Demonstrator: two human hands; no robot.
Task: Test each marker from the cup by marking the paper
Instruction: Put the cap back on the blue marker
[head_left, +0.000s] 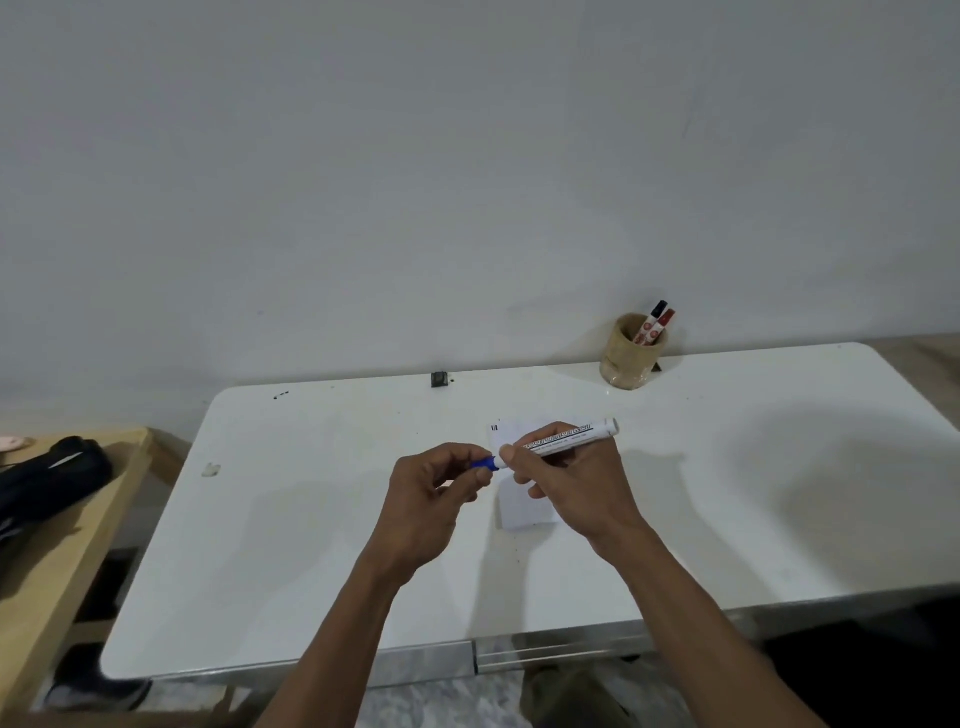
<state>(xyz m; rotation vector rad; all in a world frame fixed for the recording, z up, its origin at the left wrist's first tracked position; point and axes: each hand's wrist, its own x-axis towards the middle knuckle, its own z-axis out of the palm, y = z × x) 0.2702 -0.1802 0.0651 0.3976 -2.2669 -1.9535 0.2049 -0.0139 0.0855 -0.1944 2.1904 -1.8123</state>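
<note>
Hands are meeting just over the near part of the paper (524, 512), which is lying flat on the white table (322, 545). Right hand (569, 480) is gripping the white barrel of the blue marker (563, 440), its tail slanting up and away over the paper's far edge. Left hand (439, 491) is pinching the blue cap (484, 462) at the marker's near end; whether the cap is coming off or going on cannot be told. Judging from this, a sharp tug could be jerking the bare tip across the left hand's fingers or onto the table beside the paper, since the cap end is hanging to the paper's left edge. A slipping cap could be rolling off the table. The loose, unpinned paper may be sliding under a stroke. Beyond the paper, a few dark marks are showing at its far left corner. Farther still, to the paper's right and near the wall, the cup (628, 358) is holding two more markers (655, 323), well apart from both hands
</note>
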